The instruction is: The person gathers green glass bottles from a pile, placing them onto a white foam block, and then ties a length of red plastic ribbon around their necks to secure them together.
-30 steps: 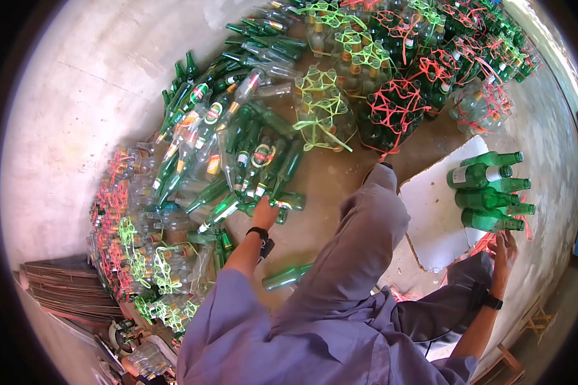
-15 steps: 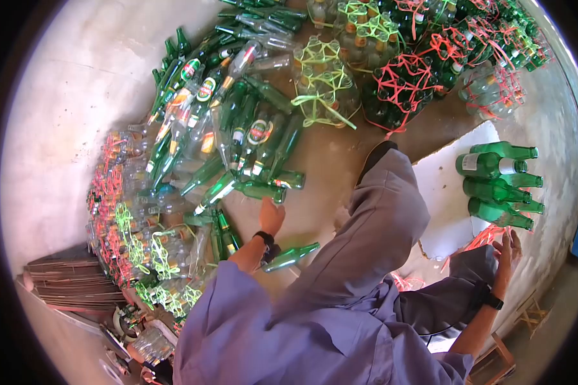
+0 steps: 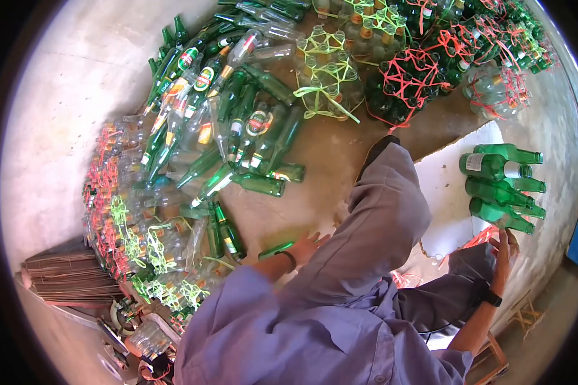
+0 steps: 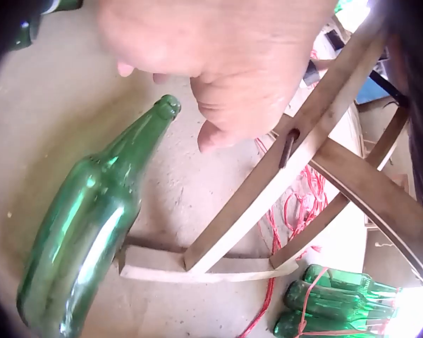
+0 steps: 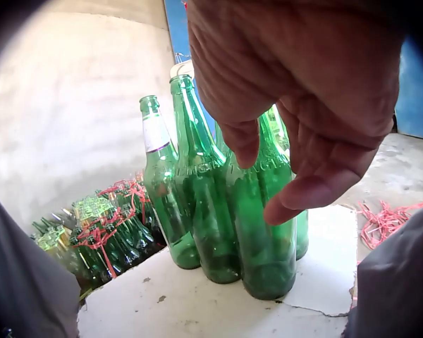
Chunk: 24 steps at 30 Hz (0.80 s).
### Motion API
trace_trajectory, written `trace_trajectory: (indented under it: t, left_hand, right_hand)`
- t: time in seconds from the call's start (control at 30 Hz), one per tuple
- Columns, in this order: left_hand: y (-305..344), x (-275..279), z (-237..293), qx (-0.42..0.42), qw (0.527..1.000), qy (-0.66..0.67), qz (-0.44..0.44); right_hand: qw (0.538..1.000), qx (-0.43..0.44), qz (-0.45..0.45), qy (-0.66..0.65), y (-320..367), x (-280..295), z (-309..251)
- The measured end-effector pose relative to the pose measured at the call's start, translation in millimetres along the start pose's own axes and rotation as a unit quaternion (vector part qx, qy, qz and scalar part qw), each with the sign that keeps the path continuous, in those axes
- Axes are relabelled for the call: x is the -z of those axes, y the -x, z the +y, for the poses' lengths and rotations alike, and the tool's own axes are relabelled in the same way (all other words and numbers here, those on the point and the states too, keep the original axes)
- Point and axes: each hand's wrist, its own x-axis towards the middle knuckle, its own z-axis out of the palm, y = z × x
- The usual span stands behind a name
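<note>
My left hand [image 3: 306,250] is beside my leg, near a loose green glass bottle [image 3: 276,249] lying on the floor. In the left wrist view the hand is above the mouth of this bottle [image 4: 92,218], holding nothing. On a white board [image 3: 444,183] stands a group of green bottles [image 3: 494,186], one with a white neck label. My right hand [image 3: 506,256] is at the near side of that group. Seen from the right wrist, its fingers [image 5: 317,186] hang loosely bent in front of the nearest bottle [image 5: 264,239].
A heap of green and clear bottles [image 3: 237,122] lies at the left. Bundles tied with red [image 3: 412,80] and green [image 3: 327,77] straps stand at the back. A crossed wooden frame [image 4: 268,190] is close to the left hand, and red strapping [image 5: 388,224] lies on the floor.
My left hand has left the bottle at the heap's edge and moved towards my leg, to the loose bottle. The right hand stays beside the standing bottles.
</note>
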Motion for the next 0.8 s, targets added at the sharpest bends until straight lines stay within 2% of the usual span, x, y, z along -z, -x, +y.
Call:
trace_trajectory:
  t: [0.03, 0.07, 0.1, 0.13, 0.2, 0.23, 0.27, 0.3, 0.43, 0.5, 0.53, 0.6, 0.63, 0.7, 0.8]
  left_hand:
    - [-4, -70, -22, -0.002, 1.000, 0.000, 0.002]
    - [-11, -136, -36, 0.030, 0.961, 0.276, 0.007]
    - [-9, -132, -43, 0.060, 0.846, 0.530, 0.011]
    - [-9, -128, -45, 0.059, 0.846, 0.529, 0.011]
    - [-7, -121, -50, 0.062, 0.936, 0.345, 0.002]
    - [-17, -126, -34, 0.060, 0.936, 0.345, 0.001]
    - [-28, -70, -19, 0.053, 0.983, 0.130, -0.120]
    - [-24, 6, -4, 0.042, 0.967, -0.093, -0.233]
    - [-18, 11, -29, 0.074, 0.967, -0.076, -0.231]
    - [-14, 8, -44, 0.145, 0.959, -0.069, -0.235]
    - [-11, 11, -47, 0.146, 0.959, -0.071, -0.234]
    - [-6, 21, -57, 0.251, 0.942, -0.022, -0.222]
    - [-3, 25, -60, 0.253, 0.942, -0.023, -0.221]
    - [3, 31, -66, 0.316, 0.935, 0.020, -0.158]
    - [13, 47, -73, 0.280, 0.943, 0.037, -0.176]
  right_hand:
    - [1.000, 0.001, 0.003, 0.000, 3, 0, -3]
    - [1.000, 0.006, 0.007, -0.001, 5, 0, -5]
    - [1.000, 0.011, 0.010, -0.003, 6, -1, -6]
    - [1.000, 0.012, 0.012, -0.004, 5, -1, -3]
    - [0.999, -0.002, 0.032, -0.012, 3, -1, 4]
    - [0.999, -0.003, 0.034, -0.012, 2, 1, 7]
    - [1.000, -0.004, 0.024, -0.011, 2, 2, 8]
    - [1.000, -0.005, 0.014, -0.010, 2, 2, 8]
    - [1.000, -0.006, -0.005, -0.008, 5, 1, 3]
    - [1.000, -0.003, -0.010, -0.018, 7, 0, -1]
    - [1.000, -0.002, -0.010, -0.020, 6, 0, 1]
    - [1.000, 0.005, -0.015, -0.012, 5, -1, 2]
    - [1.000, 0.006, -0.017, -0.014, 6, -2, 2]
    - [1.000, 0.008, -0.010, -0.018, 9, -4, -2]
    - [1.000, 0.014, -0.014, -0.016, 12, -3, -3]
